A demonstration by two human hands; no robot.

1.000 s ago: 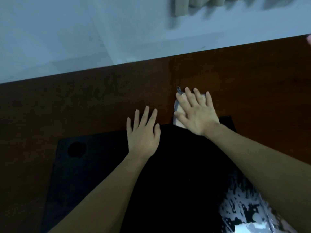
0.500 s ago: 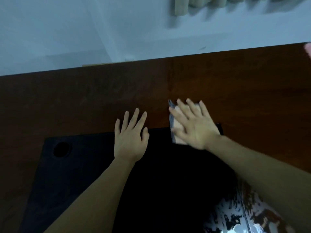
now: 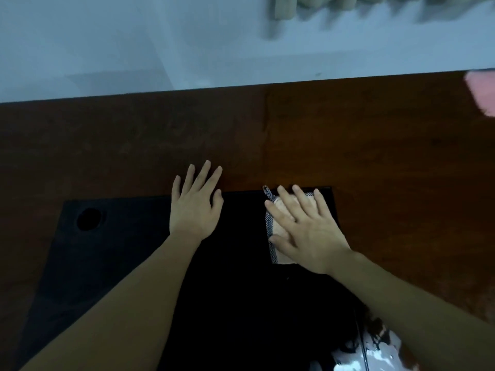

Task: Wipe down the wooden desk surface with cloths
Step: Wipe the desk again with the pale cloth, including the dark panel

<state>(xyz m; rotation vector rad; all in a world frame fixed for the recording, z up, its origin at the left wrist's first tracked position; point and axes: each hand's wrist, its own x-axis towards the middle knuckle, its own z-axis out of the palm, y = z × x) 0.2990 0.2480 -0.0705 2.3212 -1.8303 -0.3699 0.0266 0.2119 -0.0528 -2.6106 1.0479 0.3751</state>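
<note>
We see the wooden desk (image 3: 375, 145) running across the whole width of the view, its far edge meeting a pale wall (image 3: 134, 36). A black mat (image 3: 120, 263) with a round hole (image 3: 89, 219) near its far-left corner lies on the near part of the desk. The right hand (image 3: 313, 234) lies flat, palm down, on a folded cloth (image 3: 278, 223), fingers straight and slightly spread, the thumb reaching toward the cloth's left edge. The cloth is pale with a dark-and-white patterned border along its left side and a small loop at its far-left corner; it rests on the far-right part of the mat, just inside the mat's far edge. The left hand (image 3: 197, 207) lies flat to the left of the cloth, apart from it, fingers straight and spread; its palm is over the mat and its fingertips extend past the mat's far edge onto bare wood. It holds nothing. A pink object (image 3: 482, 89) appears at the far-right edge of the desk; it is blurred and cut off, possibly a second cloth. Pale ribbed forms (image 3: 321, 4) stand at the top of the view against the wall.
</note>
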